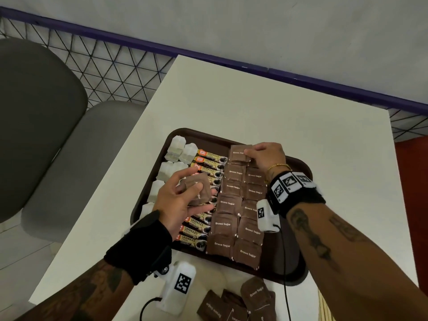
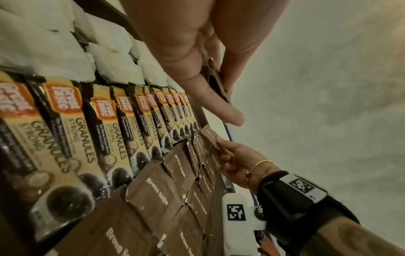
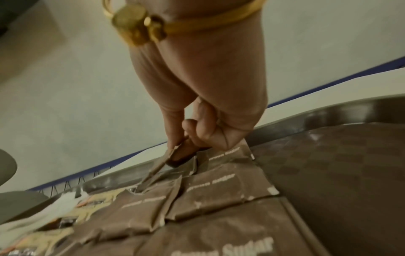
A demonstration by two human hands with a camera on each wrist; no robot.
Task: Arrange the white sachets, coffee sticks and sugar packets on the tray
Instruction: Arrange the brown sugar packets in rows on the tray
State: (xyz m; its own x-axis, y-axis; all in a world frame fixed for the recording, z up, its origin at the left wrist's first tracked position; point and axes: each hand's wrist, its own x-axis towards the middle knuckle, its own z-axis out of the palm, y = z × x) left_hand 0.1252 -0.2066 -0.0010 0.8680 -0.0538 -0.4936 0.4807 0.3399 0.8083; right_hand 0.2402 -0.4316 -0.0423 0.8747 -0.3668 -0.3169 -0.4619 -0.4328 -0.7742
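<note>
Already our tray (image 1: 298,167) holds three bands: white sachets (image 1: 177,148) on the left, coffee sticks (image 1: 209,163) in the middle, sugar packets (image 1: 228,224) in two columns beside them. Bare tray floor lies open along its right rim. Our right hand (image 1: 266,156) pinches the far packet (image 1: 238,155) at the far edge. Our left hand (image 1: 183,200) pinches another packet (image 1: 196,189) above the sticks. Loose packets (image 1: 243,302) lie on the table (image 1: 254,100), near side.

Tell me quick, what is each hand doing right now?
Left hand: fingers curled round spare brown sugar packets, held above the tray.
Right hand: fingers pinching the far packet at the tray's far end.
</note>
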